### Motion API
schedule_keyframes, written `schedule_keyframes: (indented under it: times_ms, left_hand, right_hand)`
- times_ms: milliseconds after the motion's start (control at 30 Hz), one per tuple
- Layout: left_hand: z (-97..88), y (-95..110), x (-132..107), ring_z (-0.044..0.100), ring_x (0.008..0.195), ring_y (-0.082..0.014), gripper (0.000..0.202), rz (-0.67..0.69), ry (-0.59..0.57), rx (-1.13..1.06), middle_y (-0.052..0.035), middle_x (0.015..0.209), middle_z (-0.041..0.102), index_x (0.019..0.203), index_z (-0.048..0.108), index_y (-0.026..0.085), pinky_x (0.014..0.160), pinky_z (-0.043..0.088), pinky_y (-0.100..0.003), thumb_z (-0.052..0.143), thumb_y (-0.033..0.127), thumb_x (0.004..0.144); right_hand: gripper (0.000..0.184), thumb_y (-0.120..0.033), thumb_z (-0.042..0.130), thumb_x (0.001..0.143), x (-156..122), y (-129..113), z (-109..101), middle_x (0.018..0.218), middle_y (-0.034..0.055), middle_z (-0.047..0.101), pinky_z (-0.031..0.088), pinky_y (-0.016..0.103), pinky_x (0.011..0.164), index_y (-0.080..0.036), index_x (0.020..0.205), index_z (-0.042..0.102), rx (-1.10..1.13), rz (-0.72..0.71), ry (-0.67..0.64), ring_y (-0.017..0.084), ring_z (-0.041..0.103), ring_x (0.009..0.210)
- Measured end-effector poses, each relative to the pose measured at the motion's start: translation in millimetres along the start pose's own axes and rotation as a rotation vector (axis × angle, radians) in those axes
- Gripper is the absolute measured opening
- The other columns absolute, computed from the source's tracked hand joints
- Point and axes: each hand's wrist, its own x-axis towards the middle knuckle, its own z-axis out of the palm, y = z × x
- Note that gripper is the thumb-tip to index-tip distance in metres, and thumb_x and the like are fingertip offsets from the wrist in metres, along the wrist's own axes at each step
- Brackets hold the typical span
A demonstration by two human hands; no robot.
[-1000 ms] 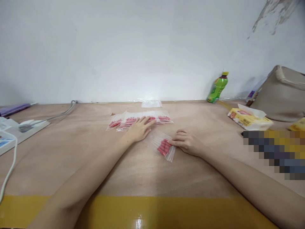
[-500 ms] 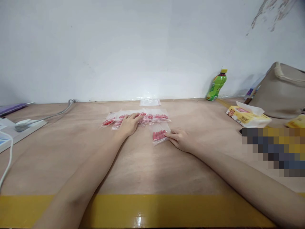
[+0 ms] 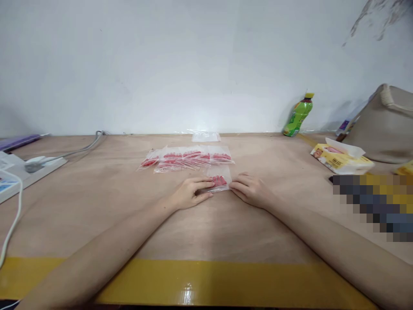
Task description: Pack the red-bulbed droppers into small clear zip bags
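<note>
A small clear zip bag (image 3: 222, 172) with several red, finger-shaped pieces in it lies on the table between my hands. My left hand (image 3: 190, 192) rests at its left side, with the fingers stretched over the red pieces and the thumb apart near the lower edge. At the right edge, my right hand (image 3: 250, 189) has its fingertips pressed together on the bag. What its thumb does is hidden. Behind them, a row of overlapping zip bags (image 3: 172, 163) with similar red pieces is spread out.
A flat clear packet (image 3: 205, 137) lies by the wall. To the right are a green bottle (image 3: 298, 115), a yellow tissue pack (image 3: 343, 159) and a beige bag (image 3: 374, 125). A power strip (image 3: 48, 168) with cables sits at left. Yellow tape (image 3: 167, 282) runs along the front edge.
My left hand has left the row of bags and come nearer and to the right, onto the single bag. My right hand stays at that bag's right edge.
</note>
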Motion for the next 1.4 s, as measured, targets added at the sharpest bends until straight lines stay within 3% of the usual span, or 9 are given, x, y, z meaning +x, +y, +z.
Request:
schedule_keyframes:
  times_ms: [167, 367, 600, 800, 1000, 1200, 1400]
  left_hand:
    - [1.6, -2.3, 1.8, 0.057, 0.106, -0.0208, 0.033, 0.02, 0.019, 0.015, -0.0079, 0.119, 0.057, 0.116, 0.057, 0.021, 0.091, 0.047, -0.036, 0.053, 0.029, 0.085]
    - [1.7, -1.0, 1.9, 0.058, 0.104, -0.02, 0.03, 0.031, 0.024, 0.056, -0.0079, 0.116, 0.059, 0.114, 0.058, 0.02, 0.091, 0.047, -0.035, 0.052, 0.028, 0.085]
    - [9.2, 4.2, 11.4, 0.059, 0.099, -0.0195, 0.027, 0.132, 0.128, 0.156, -0.0083, 0.11, 0.061, 0.108, 0.06, 0.017, 0.086, 0.049, -0.033, 0.054, 0.028, 0.084]
    - [23.3, 13.9, 30.2, 0.062, 0.087, -0.0167, 0.015, 0.273, 0.205, 0.292, -0.0061, 0.095, 0.066, 0.087, 0.062, 0.016, 0.079, 0.051, -0.029, 0.048, 0.018, 0.086]
    - [23.8, 16.6, 34.5, 0.063, 0.077, -0.0153, 0.015, 0.368, 0.266, 0.414, -0.0049, 0.084, 0.067, 0.081, 0.061, 0.015, 0.07, 0.05, -0.027, 0.047, 0.015, 0.086]
    - [24.4, 15.4, 37.9, 0.061, 0.065, -0.014, 0.019, 0.438, 0.269, 0.51, -0.0032, 0.072, 0.066, 0.071, 0.058, 0.015, 0.063, 0.048, -0.027, 0.045, 0.013, 0.085]
    - [22.1, 15.3, 38.2, 0.063, 0.068, -0.0138, 0.018, 0.451, 0.275, 0.509, -0.003, 0.076, 0.067, 0.072, 0.057, 0.016, 0.064, 0.048, -0.026, 0.046, 0.013, 0.085]
  right_hand:
    - [0.019, -0.011, 0.044, 0.085, -1.8, 0.3, -6.3, 0.064, 0.0027, 0.057, 0.038, 0.03, 0.073, -0.015, 0.073, 0.058, -0.182, -0.12, -0.076, 0.013, 0.047, 0.063]
    - [0.027, -0.009, 0.039, 0.086, 3.2, 0.0, -6.0, 0.062, 0.0029, 0.054, 0.036, 0.028, 0.072, -0.014, 0.065, 0.055, -0.211, -0.154, -0.122, 0.013, 0.043, 0.06]
    - [0.023, -0.015, 0.039, 0.087, 3.0, 1.6, -3.7, 0.066, 0.0042, 0.056, 0.034, 0.029, 0.07, -0.015, 0.072, 0.056, -0.129, -0.054, -0.071, 0.014, 0.047, 0.065]
    - [0.02, -0.021, 0.044, 0.085, 7.3, -4.7, -1.2, 0.066, 0.0039, 0.057, 0.033, 0.029, 0.067, -0.015, 0.071, 0.057, -0.096, 0.026, -0.045, 0.014, 0.049, 0.066]
    - [0.017, -0.02, 0.044, 0.086, 10.6, -8.9, 1.6, 0.07, 0.0043, 0.059, 0.033, 0.028, 0.067, -0.015, 0.078, 0.059, -0.078, 0.014, -0.033, 0.014, 0.05, 0.069]
    - [0.024, -0.019, 0.041, 0.087, 14.1, -11.5, 1.6, 0.064, 0.0036, 0.056, 0.03, 0.029, 0.065, -0.016, 0.071, 0.058, -0.133, -0.013, -0.039, 0.014, 0.046, 0.064]
    - [0.024, -0.017, 0.04, 0.087, 16.8, -14.8, -1.9, 0.062, 0.0026, 0.054, 0.029, 0.03, 0.067, -0.016, 0.069, 0.056, -0.186, -0.01, -0.035, 0.013, 0.044, 0.062]
